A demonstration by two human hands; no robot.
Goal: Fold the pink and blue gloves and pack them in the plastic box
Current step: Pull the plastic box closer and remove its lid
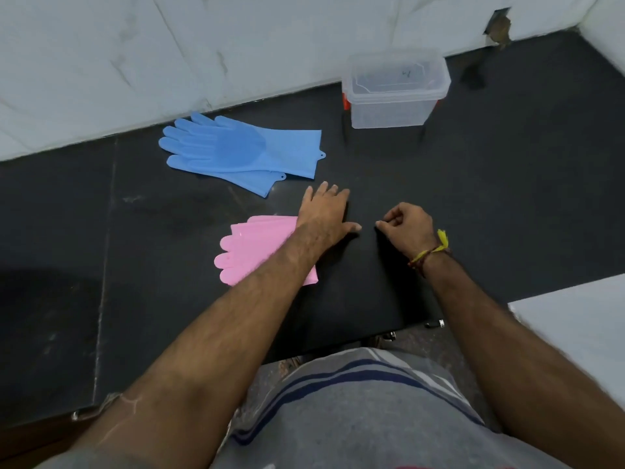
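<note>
While nothing is gripped, left hand [326, 211] flat, right hand [407, 223] curled empty, the pink gloves [253, 252] could be dragged by the forearm

Blue gloves [243, 150] at eleven o'clock, pink gloves [250, 252] nearer centre, both on a black tabletop [507, 198]. Clear plastic box [395, 93] with a red clip at one o'clock. Grey shirt [355, 418] with navy and white stripes; yellow wrist thread [436, 247].

Grey striped shirt [355, 401]; yellow, perhaps thread, wristband [429, 253].
</note>
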